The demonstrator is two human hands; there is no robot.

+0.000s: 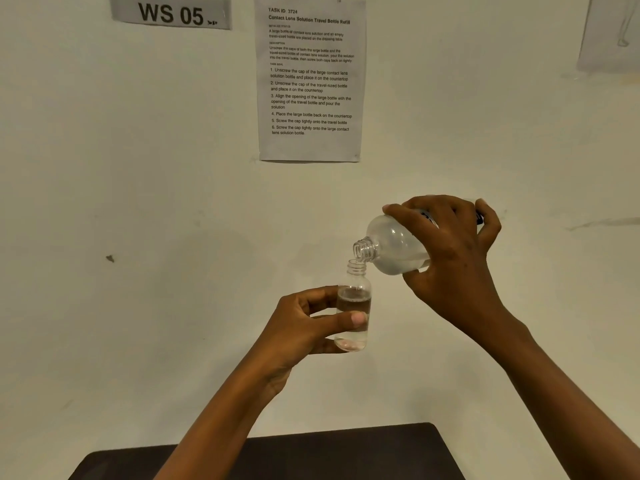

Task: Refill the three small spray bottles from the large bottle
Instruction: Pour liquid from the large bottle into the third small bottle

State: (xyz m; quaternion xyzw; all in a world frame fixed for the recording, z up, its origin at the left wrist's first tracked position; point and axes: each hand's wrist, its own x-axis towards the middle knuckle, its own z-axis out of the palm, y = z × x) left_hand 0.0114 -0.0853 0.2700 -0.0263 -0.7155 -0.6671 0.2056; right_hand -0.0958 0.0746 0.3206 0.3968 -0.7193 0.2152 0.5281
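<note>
My left hand [311, 323] holds a small clear bottle [354, 299] upright in the air, cap off, with clear liquid up to about its shoulder. My right hand [453, 251] grips the large clear bottle [391, 247], tipped neck-down to the left. Its open threaded mouth [363, 250] rests just over the small bottle's open neck [356, 266]. Liquid lies along the lower side of the large bottle. No other small bottles, caps or spray heads are in view.
A dark table [346, 455] shows at the bottom edge, below both forearms. Behind is a pale wall with a printed task sheet [310, 81] and a "WS 05" sign [171, 13].
</note>
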